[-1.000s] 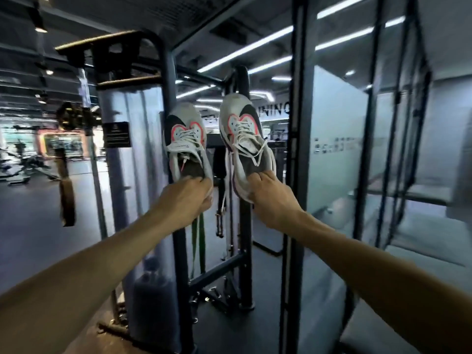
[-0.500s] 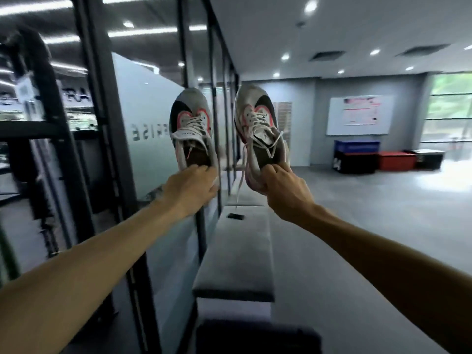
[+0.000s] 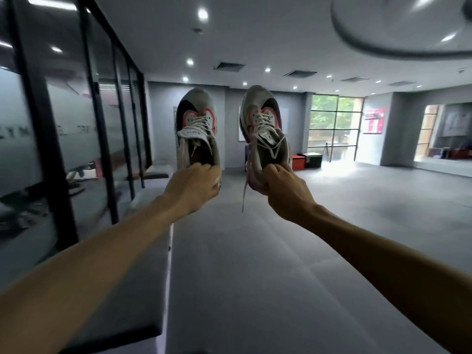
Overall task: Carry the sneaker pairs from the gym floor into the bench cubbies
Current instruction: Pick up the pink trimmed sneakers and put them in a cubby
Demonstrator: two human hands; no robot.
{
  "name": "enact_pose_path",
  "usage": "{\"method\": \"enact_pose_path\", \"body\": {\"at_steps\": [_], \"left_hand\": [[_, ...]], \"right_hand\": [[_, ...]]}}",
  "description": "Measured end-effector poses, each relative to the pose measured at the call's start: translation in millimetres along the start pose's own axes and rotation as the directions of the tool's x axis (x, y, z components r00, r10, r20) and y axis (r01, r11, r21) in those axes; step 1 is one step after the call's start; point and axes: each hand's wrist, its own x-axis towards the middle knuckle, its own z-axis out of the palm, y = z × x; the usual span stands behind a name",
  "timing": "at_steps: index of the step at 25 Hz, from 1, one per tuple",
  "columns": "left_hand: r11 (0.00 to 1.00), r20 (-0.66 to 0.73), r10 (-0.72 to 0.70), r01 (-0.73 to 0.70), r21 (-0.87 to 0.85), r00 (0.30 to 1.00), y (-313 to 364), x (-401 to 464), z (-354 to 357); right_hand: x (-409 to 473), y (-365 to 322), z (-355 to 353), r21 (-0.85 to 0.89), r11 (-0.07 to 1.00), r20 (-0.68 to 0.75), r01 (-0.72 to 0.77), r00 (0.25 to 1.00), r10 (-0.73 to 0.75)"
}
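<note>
Both arms reach forward, and each hand carries 1 grey sneaker with its toe up: the left hand (image 3: 195, 183) pinches the heel collar of the left sneaker (image 3: 198, 131), and the right hand (image 3: 283, 190) grips the heel of the right sneaker (image 3: 264, 129). The 2 sneakers hang apart in the air above the grey gym floor (image 3: 255, 264), with the padded bench (image 3: 143, 272) running along the floor's left edge beside the glass wall (image 3: 63, 118). A loose lace (image 3: 244, 192) dangles from the right sneaker.

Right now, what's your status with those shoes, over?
Left hand grips left sneaker by the heel, right hand grips right sneaker. Both held up, toes high. Bench low on the left, floor ahead open.
</note>
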Motion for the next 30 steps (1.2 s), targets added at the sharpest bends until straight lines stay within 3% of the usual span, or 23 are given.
{"method": "enact_pose_path", "body": {"at_steps": [5, 10, 21, 30], "left_hand": [[0.997, 0.029, 0.043, -0.041, -0.067, 0.999, 68, 110, 74], [0.991, 0.043, 0.057, -0.051, -0.124, 0.997, 90, 197, 155], [0.993, 0.059, 0.109, -0.106, -0.055, 0.992, 57, 400, 344], [1.0, 0.073, 0.004, -0.005, 0.024, 0.997, 14, 537, 490]], "right_hand": [[12, 136, 15, -0.033, 0.997, 0.029, -0.066, 0.997, 0.067], [36, 236, 61, -0.045, 0.991, 0.019, -0.124, 0.992, 0.125], [172, 428, 195, -0.107, 0.983, -0.012, -0.149, 0.989, 0.148], [296, 576, 340, -0.025, 0.997, 0.015, -0.074, 0.997, 0.074]]}}
